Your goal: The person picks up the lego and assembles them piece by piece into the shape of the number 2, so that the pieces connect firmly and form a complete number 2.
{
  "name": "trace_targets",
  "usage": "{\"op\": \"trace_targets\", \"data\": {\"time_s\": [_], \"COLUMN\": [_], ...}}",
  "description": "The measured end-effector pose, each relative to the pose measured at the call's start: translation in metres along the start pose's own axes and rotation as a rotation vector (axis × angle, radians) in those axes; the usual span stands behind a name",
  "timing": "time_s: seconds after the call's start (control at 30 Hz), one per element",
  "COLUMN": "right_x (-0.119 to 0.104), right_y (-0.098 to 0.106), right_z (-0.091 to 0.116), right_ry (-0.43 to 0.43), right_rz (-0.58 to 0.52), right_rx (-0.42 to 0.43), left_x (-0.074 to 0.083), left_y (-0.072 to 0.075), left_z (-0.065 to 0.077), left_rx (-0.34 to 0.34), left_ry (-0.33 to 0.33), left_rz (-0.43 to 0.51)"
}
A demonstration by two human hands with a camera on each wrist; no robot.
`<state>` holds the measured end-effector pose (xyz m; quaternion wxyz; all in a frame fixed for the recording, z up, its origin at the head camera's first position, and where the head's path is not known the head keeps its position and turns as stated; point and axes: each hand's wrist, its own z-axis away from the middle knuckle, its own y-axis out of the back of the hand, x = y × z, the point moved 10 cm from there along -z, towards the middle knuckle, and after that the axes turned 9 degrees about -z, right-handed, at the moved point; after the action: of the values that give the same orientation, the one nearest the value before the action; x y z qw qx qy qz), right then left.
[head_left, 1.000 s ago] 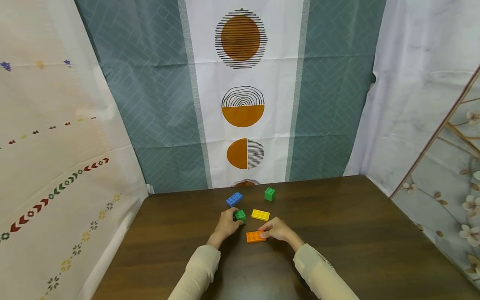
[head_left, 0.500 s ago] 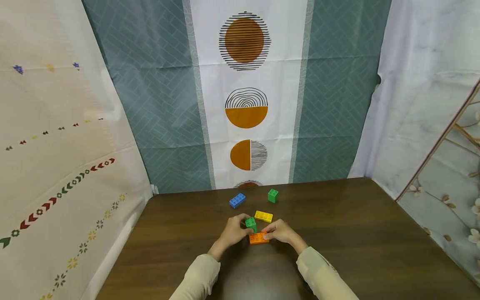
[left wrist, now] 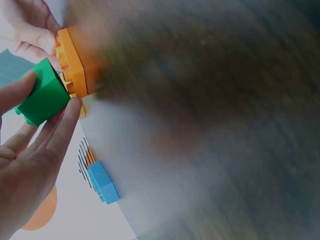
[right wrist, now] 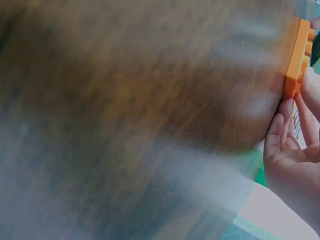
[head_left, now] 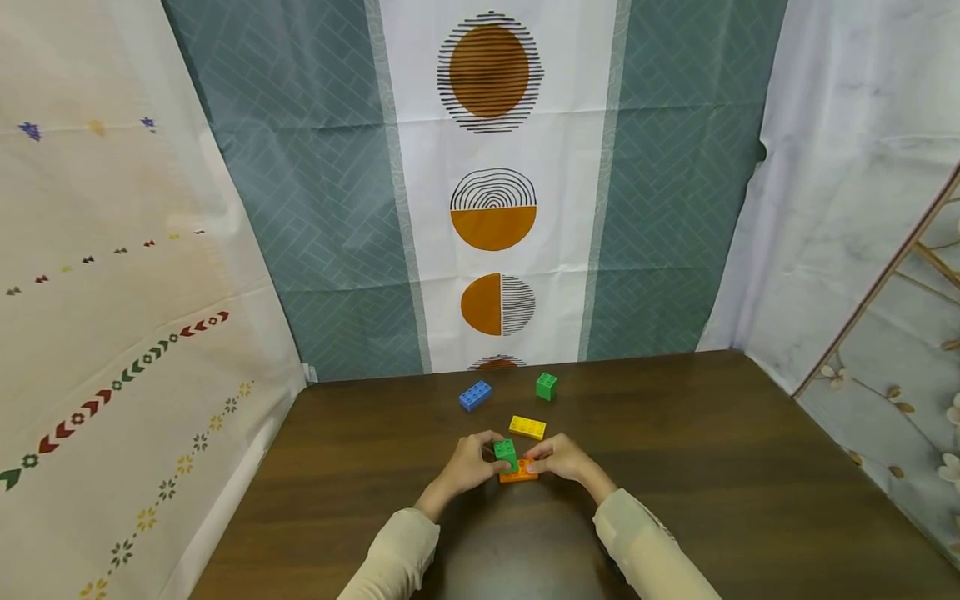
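Note:
My left hand (head_left: 468, 463) grips a green toy building block (head_left: 506, 453) between thumb and fingers. The block is over the left end of a flat orange brick (left wrist: 74, 60), its underside facing the studs; whether it touches them I cannot tell. The orange brick lies on the table, studs up. At its right end, my right hand (head_left: 562, 460) pinches it with thumb and fingers. In the right wrist view the orange brick (right wrist: 298, 57) shows at the upper right edge, and the green block is mostly cut off.
Just behind the hands lies a yellow brick (head_left: 527, 427). Farther back are a blue brick (head_left: 476, 395) and a second green block (head_left: 547, 385). The brown table (head_left: 675, 467) ends at a hanging patterned cloth (head_left: 667, 208), with more cloth at both sides.
The left hand has carried the green block rightward and toward me, from beside the orange brick to over its left end. My right hand keeps its hold on the orange brick.

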<state>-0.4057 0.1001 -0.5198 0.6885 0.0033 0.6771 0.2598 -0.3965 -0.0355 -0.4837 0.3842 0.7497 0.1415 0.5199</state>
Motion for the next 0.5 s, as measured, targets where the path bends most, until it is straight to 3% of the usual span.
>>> {"op": "trace_targets", "data": {"time_s": [0.5], "right_x": [-0.0029], "right_y": [-0.0004], "right_z": [0.0012], "right_ry": [-0.004], "right_rz": [-0.007], "right_rx": [-0.005], "left_x": [-0.0026], "left_y": [-0.0052], "left_z": [-0.0018], "left_rx": [-0.011], "left_ry": [-0.015], "left_rz": [-0.005]}}
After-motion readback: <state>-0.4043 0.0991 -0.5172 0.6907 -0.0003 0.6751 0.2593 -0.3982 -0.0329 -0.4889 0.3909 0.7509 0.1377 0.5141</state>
